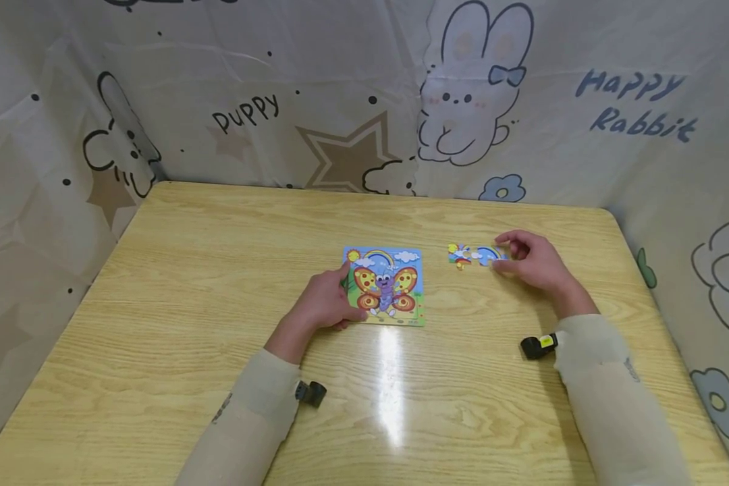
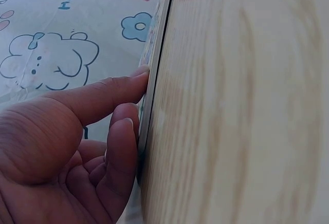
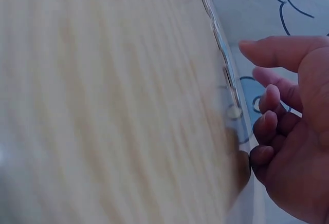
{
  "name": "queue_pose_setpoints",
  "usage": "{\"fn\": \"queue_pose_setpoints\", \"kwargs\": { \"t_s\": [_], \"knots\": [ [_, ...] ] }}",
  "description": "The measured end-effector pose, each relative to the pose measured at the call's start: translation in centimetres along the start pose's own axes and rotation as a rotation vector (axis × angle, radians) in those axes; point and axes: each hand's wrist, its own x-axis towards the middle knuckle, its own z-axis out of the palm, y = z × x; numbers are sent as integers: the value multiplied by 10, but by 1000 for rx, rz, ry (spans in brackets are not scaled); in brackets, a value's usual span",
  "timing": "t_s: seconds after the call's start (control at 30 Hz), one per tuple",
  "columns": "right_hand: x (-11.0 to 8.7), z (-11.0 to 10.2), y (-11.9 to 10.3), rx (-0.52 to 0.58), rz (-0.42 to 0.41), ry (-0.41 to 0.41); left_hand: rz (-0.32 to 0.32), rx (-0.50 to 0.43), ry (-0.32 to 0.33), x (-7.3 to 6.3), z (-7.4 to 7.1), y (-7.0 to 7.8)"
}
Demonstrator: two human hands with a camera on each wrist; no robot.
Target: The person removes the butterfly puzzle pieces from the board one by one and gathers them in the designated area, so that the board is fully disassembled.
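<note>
A square butterfly puzzle board (image 1: pixel 391 266) lies on the wooden table near its middle. My left hand (image 1: pixel 325 299) holds the board by its left side, forefinger near the upper left corner and thumb at the bottom edge. In the left wrist view, the thumb (image 2: pixel 110 93) presses against the thin board's edge. To the right lie a few jigsaw pieces (image 1: pixel 488 255) with a rainbow and a sun, side by side. My right hand (image 1: pixel 537 263) is at their right end, thumb and forefinger spread apart around it. In the right wrist view, the thumb (image 3: pixel 282 51) stands a little off the pieces.
The light wooden table (image 1: pixel 231 250) has a bright streak of reflected light in front of the board. A curtain (image 1: pixel 340 88) printed with rabbits, stars and lettering surrounds the table at the back and sides. Small black cameras (image 1: pixel 312 393) sit on both sleeves.
</note>
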Motion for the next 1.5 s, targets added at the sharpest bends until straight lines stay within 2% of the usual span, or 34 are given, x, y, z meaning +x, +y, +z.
{"fn": "queue_pose_setpoints", "kwargs": {
  "t_s": [0.27,0.43,1.0,1.5],
  "knots": [
    [-5,16,-11,71,5,123,-2,14,3,0,0,2],
    [-7,27,-19,83,-15,155,-17,3,7,0,0,2],
    [-20,58,-54,133,17,159,-31,3,13,0,1,1],
    [-20,88,-78,172,-48,138,-14,8,16,1,1,-1]
  ]
}}
